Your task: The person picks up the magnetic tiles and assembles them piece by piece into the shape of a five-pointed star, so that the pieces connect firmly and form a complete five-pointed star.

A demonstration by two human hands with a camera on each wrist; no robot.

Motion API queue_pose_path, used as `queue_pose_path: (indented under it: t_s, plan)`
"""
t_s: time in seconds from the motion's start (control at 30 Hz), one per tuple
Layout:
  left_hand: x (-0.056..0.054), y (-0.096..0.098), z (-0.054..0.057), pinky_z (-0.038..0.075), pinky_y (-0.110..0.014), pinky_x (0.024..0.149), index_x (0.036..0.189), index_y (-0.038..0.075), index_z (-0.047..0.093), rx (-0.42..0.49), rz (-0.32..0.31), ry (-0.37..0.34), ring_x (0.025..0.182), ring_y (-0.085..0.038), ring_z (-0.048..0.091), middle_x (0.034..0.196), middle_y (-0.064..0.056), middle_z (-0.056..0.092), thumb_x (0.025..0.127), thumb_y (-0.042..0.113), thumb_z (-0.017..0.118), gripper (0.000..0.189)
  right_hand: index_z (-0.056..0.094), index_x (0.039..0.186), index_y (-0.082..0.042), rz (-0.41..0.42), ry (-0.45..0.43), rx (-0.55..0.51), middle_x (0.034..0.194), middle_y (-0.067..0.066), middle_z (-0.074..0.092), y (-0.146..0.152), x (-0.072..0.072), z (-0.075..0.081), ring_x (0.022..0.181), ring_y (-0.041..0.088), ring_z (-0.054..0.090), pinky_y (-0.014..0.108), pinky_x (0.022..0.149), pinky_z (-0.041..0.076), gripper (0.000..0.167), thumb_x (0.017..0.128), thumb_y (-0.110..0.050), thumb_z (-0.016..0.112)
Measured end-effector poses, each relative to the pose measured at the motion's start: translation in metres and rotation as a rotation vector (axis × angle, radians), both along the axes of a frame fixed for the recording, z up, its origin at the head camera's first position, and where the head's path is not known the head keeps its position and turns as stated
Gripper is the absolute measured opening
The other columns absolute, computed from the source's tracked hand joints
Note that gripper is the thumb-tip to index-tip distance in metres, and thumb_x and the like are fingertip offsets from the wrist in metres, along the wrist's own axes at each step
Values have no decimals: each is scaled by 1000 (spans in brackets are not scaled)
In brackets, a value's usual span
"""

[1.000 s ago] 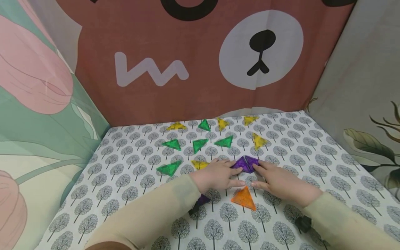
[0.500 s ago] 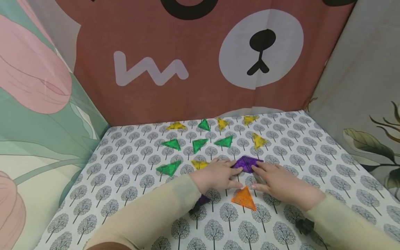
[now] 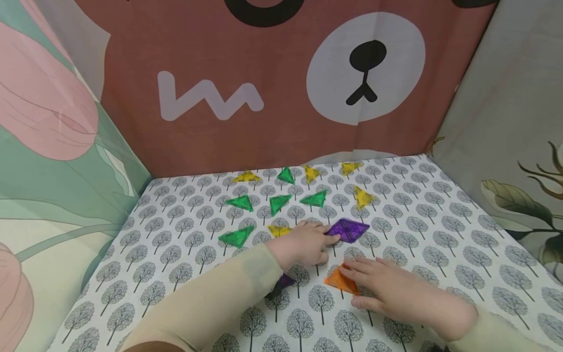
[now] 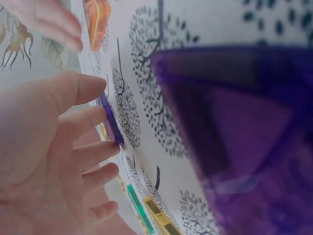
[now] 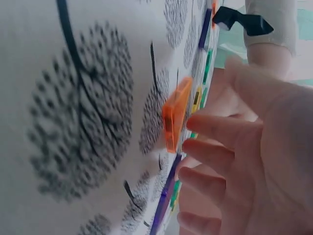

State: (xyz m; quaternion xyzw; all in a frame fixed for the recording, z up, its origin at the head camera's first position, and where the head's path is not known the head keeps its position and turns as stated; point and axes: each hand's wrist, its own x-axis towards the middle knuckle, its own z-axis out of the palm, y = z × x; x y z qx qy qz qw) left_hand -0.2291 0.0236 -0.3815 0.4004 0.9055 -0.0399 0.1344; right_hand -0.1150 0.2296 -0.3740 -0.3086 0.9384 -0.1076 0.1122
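Note:
Two purple triangle tiles (image 3: 354,230) lie edge to edge as a flat diamond on the tree-print cloth (image 3: 323,298). My left hand (image 3: 305,243) rests at the diamond's left side, fingers extended and fingertips on its edge; the left wrist view shows the purple edge (image 4: 113,125) at those fingertips. In the head view my right hand (image 3: 391,288) reaches over an orange triangle tile (image 3: 337,282), covering its right part. The right wrist view shows loosely extended fingers close beside the orange tile (image 5: 177,115), with no grip on it.
Another purple tile (image 3: 285,281) lies partly under the left forearm. A yellow tile (image 3: 278,230) and a green tile (image 3: 237,237) lie left of the left hand. Several more green (image 3: 314,198) and yellow tiles (image 3: 363,197) spread towards the bear-print back curtain (image 3: 198,146).
My right hand has left the purple tiles and come nearer, over the orange tile. The right purple tile has turned to complete a diamond with the other. My left hand stays in place.

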Motion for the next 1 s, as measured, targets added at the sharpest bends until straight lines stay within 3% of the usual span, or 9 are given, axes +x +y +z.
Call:
queue_pose_path:
  t_s: [0.2, 0.5, 1.0]
  plan:
    - [-2, 2, 1, 14, -46, 119, 153, 33, 34, -2, 0, 0, 146, -22, 22, 160, -1, 27, 100, 41, 53, 57, 49, 148, -18, -7, -6, -31, 153, 1, 42, 2, 7, -5, 139, 33, 37, 62, 110, 28, 80, 88, -72, 48]
    - [-3, 3, 0, 14, -46, 120, 152, 34, 35, -5, 0, 9, 147, -23, 22, 160, -1, 28, 100, 41, 53, 56, 51, 145, -10, -106, 77, 27, 149, 11, 45, 13, 3, -10, 135, 42, 40, 64, 108, 31, 90, 84, -77, 47]
    - [1, 5, 2, 14, -47, 119, 152, 30, 38, 12, -9, 13, 146, -25, 23, 159, -5, 29, 98, 49, 55, 60, 48, 146, -6, -166, 109, -23, 150, 17, 42, 41, -22, -16, 133, 45, 41, 64, 105, 34, 86, 89, -70, 49]
